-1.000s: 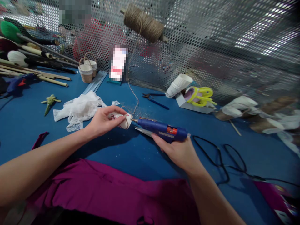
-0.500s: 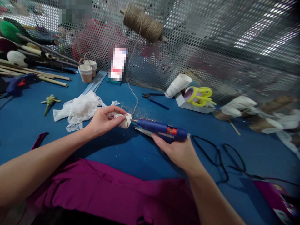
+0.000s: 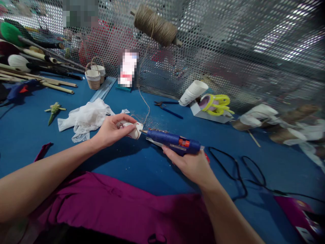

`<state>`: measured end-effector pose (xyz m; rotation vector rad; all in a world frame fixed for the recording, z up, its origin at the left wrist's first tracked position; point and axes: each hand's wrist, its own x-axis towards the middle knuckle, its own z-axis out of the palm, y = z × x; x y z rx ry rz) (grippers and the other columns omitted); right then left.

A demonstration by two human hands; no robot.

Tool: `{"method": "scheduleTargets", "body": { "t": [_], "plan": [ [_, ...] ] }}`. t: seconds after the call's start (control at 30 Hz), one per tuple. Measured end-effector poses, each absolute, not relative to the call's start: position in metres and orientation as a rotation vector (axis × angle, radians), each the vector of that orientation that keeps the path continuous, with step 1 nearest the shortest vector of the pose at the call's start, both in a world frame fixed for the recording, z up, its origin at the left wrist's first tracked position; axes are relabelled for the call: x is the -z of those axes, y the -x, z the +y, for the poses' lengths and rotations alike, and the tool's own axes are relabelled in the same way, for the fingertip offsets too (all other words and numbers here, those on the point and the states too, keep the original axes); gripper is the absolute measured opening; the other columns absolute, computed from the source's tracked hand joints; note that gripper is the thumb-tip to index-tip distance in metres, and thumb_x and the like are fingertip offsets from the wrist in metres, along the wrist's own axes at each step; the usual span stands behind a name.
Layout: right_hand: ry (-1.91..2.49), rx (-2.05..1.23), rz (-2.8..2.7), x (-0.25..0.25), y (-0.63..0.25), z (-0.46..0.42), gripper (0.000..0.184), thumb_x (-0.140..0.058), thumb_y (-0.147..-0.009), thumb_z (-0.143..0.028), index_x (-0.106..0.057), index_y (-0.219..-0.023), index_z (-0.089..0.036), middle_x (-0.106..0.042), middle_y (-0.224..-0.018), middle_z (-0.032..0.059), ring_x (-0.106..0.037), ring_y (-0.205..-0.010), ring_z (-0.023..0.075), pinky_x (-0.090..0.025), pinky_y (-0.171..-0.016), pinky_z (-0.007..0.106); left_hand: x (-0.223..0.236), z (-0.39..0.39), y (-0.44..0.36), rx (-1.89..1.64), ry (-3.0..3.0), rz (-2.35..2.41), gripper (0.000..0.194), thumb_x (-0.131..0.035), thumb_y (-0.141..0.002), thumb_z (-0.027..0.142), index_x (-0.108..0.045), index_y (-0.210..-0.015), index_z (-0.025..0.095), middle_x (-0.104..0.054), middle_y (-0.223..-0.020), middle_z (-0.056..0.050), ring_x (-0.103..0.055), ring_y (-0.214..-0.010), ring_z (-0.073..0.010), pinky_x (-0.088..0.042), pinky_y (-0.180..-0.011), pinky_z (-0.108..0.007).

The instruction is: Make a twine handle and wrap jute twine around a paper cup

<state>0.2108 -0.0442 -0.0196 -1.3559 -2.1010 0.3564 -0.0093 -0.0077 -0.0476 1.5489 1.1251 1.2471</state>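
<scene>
While pinching the paper cup (image 3: 138, 125) in the left hand (image 3: 113, 130), gripping the glue gun (image 3: 169, 139) in the right hand (image 3: 191, 165). Looks barely begun, with twine (image 3: 138, 134) only past the left thumb, leaving printed wall bare

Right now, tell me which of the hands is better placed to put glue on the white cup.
Probably the right: your right hand grips the blue glue gun, nozzle pointing at the white cup. Your left hand is occupied holding that cup.
</scene>
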Motion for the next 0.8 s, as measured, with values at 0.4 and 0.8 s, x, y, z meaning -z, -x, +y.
{"method": "scheduleTargets", "body": {
  "t": [0.4,0.8],
  "plan": [
    [1.372,-0.426,-2.066,0.0181,-0.2099,-0.0444,0.014,-0.055,-0.072,-0.027,-0.058,-0.062,-0.018,-0.058,-0.047,-0.0022,-0.054,-0.042,0.0137,-0.045,-0.045,0.026,0.0478,-0.0072,0.0101,-1.237,-1.497,1.127,0.018,-0.065,-0.067,0.026,-0.065,-0.078,0.011,-0.065,-0.062,-0.002,-0.053,-0.045,-0.0063,-0.045,-0.044,-0.016],
    [1.417,-0.384,-1.99,0.0173,-0.2085,-0.0448,0.018,-0.057,-0.073,-0.027,-0.055,-0.055,-0.021,-0.054,-0.041,-0.0027,-0.059,-0.048,0.0166,-0.045,-0.045,0.025,0.0459,-0.0105,0.0087,-1.265,-1.637,1.108,0.014,-0.062,-0.07,0.025,-0.065,-0.077,0.013,-0.068,-0.07,-0.004,-0.059,-0.053,-0.0087,-0.048,-0.047,-0.016]
  ]
}}
